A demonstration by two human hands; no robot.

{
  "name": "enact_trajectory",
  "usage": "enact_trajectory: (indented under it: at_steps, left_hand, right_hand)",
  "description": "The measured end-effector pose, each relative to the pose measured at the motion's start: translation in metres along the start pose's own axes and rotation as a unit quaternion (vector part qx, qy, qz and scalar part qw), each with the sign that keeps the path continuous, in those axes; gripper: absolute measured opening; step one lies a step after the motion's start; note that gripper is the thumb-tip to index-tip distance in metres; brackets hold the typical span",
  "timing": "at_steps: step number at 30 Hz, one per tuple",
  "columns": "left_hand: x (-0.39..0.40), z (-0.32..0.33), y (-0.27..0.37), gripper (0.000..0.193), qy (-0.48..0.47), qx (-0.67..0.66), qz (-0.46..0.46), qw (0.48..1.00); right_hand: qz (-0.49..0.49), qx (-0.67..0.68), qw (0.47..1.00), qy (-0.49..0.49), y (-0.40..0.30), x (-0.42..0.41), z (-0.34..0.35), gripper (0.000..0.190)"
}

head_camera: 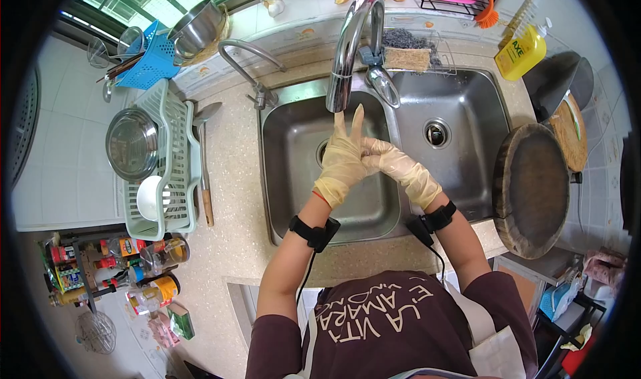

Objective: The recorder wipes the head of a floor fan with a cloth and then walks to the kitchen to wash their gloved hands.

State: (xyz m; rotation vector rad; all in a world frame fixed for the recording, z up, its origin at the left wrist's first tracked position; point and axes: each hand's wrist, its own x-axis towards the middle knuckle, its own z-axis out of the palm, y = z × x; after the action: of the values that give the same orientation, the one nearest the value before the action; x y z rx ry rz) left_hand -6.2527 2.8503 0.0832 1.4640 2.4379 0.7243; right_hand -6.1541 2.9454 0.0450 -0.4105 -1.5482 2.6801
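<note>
Both my hands wear thin, pale yellow gloves and meet over the left basin of a stainless steel double sink (290,198). My left hand (345,153) points up towards the chrome faucet (342,73), with two fingers spread and the rest folded. Against its side rests my right hand (395,166), its fingertips touching the left glove near the palm and lower fingers. Whether they pinch the glove is hard to tell. No separate object shows in either hand. The faucet spout hangs just above the left fingertips, and no water is seen running from it.
A round wooden chopping block (532,191) leans right of the sink. On the left stand a pale green dish rack (175,178) and a long-handled spatula (204,178). Behind are a smaller tap (258,53), a loofah sponge (406,58) and a yellow soap bottle (521,53).
</note>
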Motion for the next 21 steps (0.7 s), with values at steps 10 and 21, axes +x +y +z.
enact_trajectory:
  at_steps: [10, 21]
  left_hand:
    - [0.001, 0.029, -0.029, 0.103, -0.022, 0.082, 0.027, 0.996]
    - [-0.024, 0.059, 0.01, 0.062, 0.078, 0.221, 0.018, 0.972]
  right_hand:
    - [0.013, -0.09, 0.996, 0.015, -0.003, 0.007, 0.006, 0.034]
    - [-0.056, -0.144, 0.946, 0.284, 0.0, 0.056, 0.019, 0.013]
